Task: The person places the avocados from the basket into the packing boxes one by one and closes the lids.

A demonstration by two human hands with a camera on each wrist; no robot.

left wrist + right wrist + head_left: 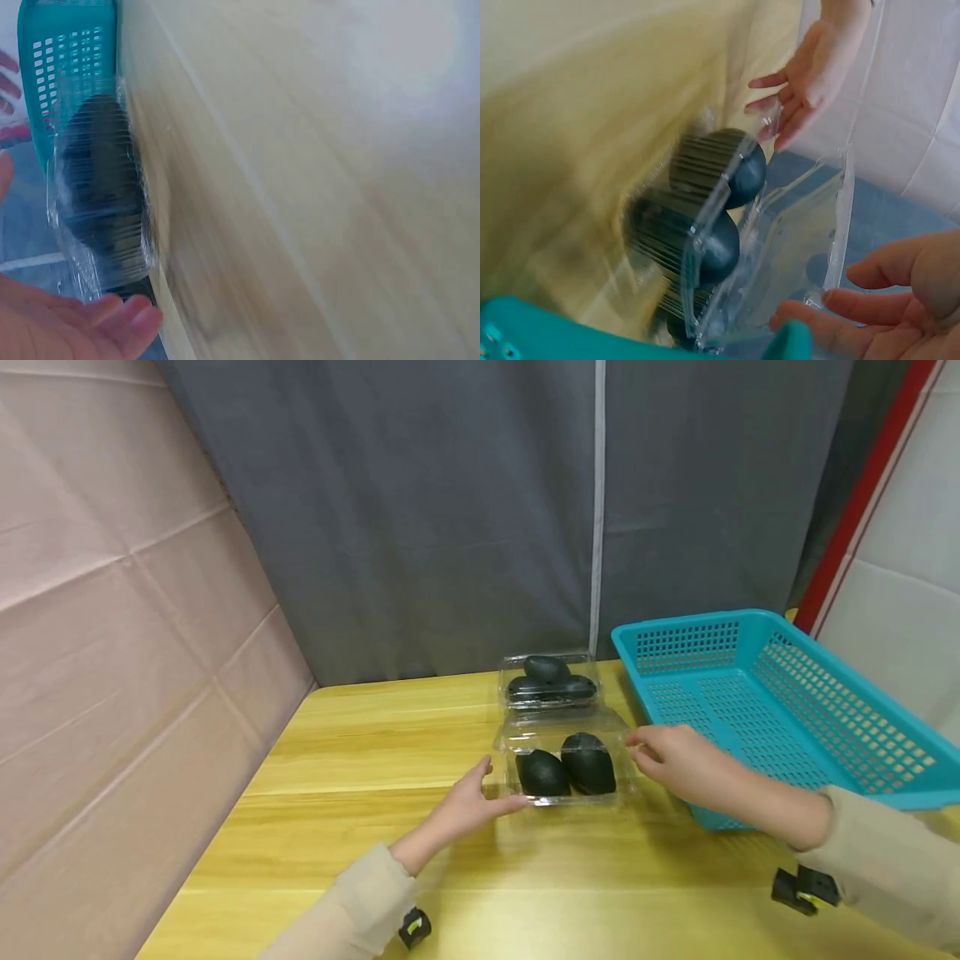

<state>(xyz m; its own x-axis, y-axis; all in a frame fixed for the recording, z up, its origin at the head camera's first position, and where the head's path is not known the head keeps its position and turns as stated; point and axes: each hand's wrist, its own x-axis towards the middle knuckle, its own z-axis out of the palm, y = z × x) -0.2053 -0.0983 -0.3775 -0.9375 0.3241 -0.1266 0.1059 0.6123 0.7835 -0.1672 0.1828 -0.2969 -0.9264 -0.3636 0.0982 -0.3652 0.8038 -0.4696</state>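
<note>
Two dark avocados (543, 774) lie in a clear plastic clamshell box (555, 800) in the head view, its lid (802, 232) raised and tilted back. My left hand (467, 806) is at the box's left side, fingers spread, thumb by the front edge. At the right side, my right hand (678, 758) has its fingertips close to the lid's edge; whether they touch it cannot be told. The left wrist view shows a dark avocado (101, 172) through ribbed plastic. Behind stands a second clear box (512, 662) holding three dark avocados (546, 668).
A turquoise perforated basket (847, 677) stands on the right, close to the right forearm. Yellow wood-grain tabletop (337, 793) stretches left and in front of the boxes. A grey curtain (412, 527) hangs behind the table, and pale cloth (112, 652) covers the left side.
</note>
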